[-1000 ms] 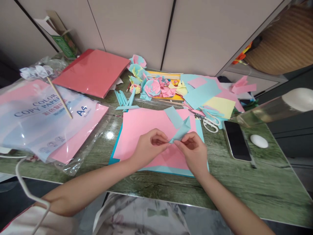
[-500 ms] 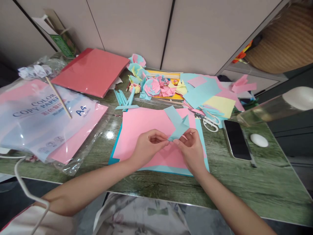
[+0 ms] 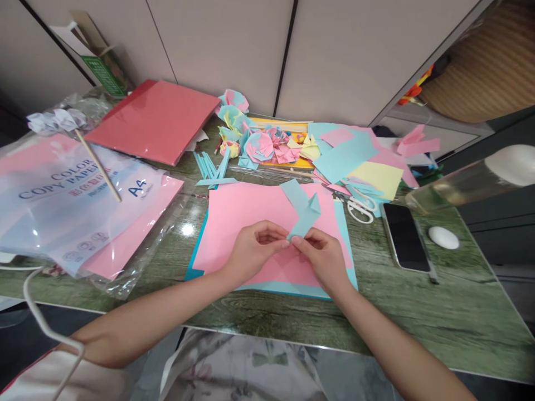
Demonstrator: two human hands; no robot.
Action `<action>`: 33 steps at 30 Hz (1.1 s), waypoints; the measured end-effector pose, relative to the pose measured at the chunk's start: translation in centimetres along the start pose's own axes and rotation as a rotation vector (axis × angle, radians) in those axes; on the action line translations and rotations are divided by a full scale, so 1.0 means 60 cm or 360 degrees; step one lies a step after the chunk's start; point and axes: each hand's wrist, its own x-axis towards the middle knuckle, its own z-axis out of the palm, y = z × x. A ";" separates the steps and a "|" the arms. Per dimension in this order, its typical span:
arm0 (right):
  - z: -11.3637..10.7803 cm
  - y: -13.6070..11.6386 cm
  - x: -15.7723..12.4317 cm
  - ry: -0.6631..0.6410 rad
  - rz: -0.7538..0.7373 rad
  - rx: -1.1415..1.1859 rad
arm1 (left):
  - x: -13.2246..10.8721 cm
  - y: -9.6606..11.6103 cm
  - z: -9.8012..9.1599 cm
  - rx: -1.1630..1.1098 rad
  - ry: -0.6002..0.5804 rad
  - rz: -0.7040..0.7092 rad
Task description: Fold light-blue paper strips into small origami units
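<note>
A folded strip of light blue paper (image 3: 304, 214) is held above a pink sheet (image 3: 251, 209), its lower end pinched between both hands. My left hand (image 3: 259, 245) is closed, thumb and forefinger meeting at that lower tip. From the other side, my right hand (image 3: 324, 256) grips the same end with its thumb on top. A raised triangular fold shows on the strip's right side, and its upper end slants to the upper left. Beneath the pink sheet, blue sheets (image 3: 348, 239) stick out at the edges.
Several paper flowers (image 3: 259, 146) lie behind the sheets, with cut blue strips (image 3: 211, 167) left of them. White-handled scissors (image 3: 361, 207), a phone (image 3: 405, 238), a white oval object (image 3: 443, 238) and a bottle (image 3: 468, 181) are on the right. A plastic packet of copy paper (image 3: 75, 206) covers the left.
My right hand has shifted slightly down along the blue strip, with its thumb now nearer the tip. More of the folded flap shows. My left hand has hardly moved.
</note>
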 end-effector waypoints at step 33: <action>-0.005 -0.002 -0.002 -0.0038 -0.0006 0.0087 | 0.004 0.003 -0.008 -0.0026 -0.0222 -0.0249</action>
